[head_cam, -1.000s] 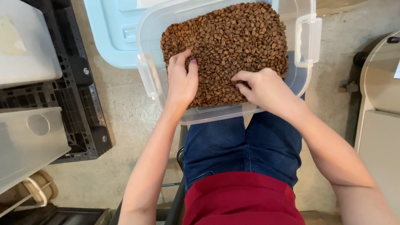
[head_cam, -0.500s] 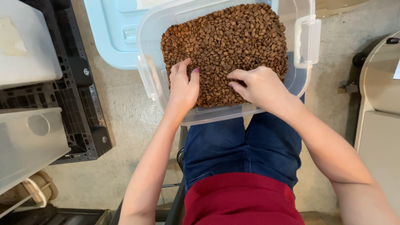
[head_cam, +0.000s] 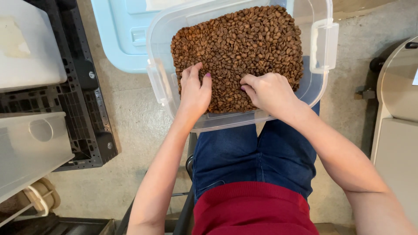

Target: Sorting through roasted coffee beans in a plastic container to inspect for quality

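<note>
The left hand [head_cam: 194, 92] was laid on the near left part of a bed of roasted coffee beans [head_cam: 244, 43], its fingers spread and loose and pressed lightly into the heap; nothing was seen to be clamped in it. The right hand [head_cam: 270, 92] was rested just beside it, its fingers curled down into the beans, and whether a bean was pinched there could not be told. The two hands were kept near each other but apart.

The beans were held in a clear plastic bin [head_cam: 320, 74], shallow and round-cornered, which was balanced on the lap over blue jeans [head_cam: 257, 152]. A latch handle [head_cam: 324, 45] was seen on its right rim.

The beans were judged to be light, hard, dry and smooth, so that they would roll and slip aside when pushed; single ones would best be taken by a fingertip pinch, many by a cupped scoop. The bin was judged light but somewhat flexible, and would best be gripped at its two side rims, kept level.

Further out, a pale blue lid [head_cam: 117, 35] was lying on the concrete floor [head_cam: 130, 117], and a black pallet [head_cam: 82, 109] carrying translucent containers [head_cam: 30, 148] stood to the left.
</note>
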